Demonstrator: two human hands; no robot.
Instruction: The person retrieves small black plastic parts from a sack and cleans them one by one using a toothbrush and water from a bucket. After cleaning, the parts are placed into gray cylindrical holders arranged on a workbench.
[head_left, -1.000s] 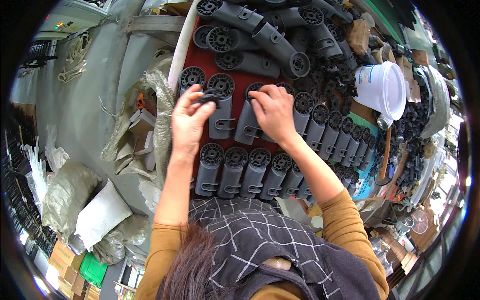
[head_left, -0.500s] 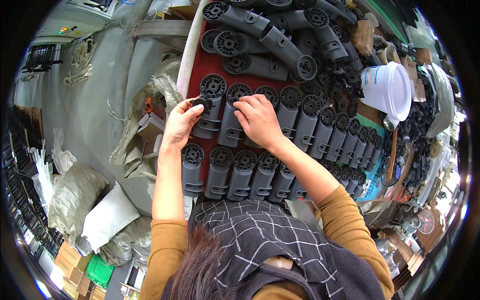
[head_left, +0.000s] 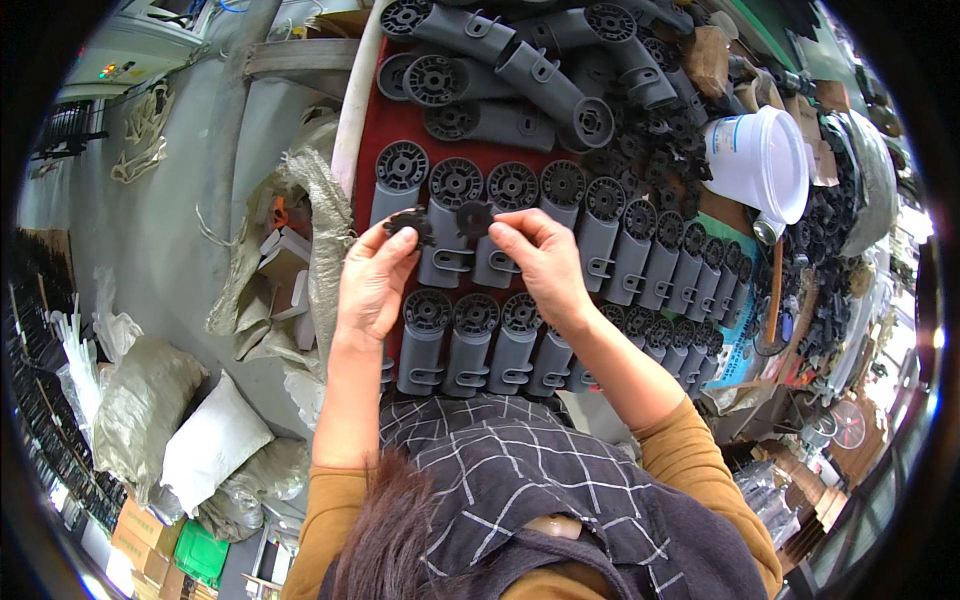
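Between thumb and fingers, my left hand [head_left: 372,275] pinches a black disc with a notched edge [head_left: 408,228]. My right hand [head_left: 545,262] grips a second dark disc, a flat notched one [head_left: 474,219], by its right edge. The two discs are held close together but apart, above the far row of grey plastic tubes. Each tube [head_left: 447,225] has a round slotted end and a small loop on its side. The nearer row of similar tubes [head_left: 470,350] lies between my forearms. My hands partly cover some of the far row.
Loose grey tubes [head_left: 465,38] are heaped at the back of the red-topped table [head_left: 378,125]. Small black parts [head_left: 650,160] are piled at right, beside a white bucket [head_left: 760,165] and a hammer [head_left: 776,290]. Sacks [head_left: 215,440] stand on the floor at left.
My right hand has drawn back from the tube ends and now shows a dark disc in its fingers. The left hand keeps its disc, turned slightly. The whole view has shifted a little.
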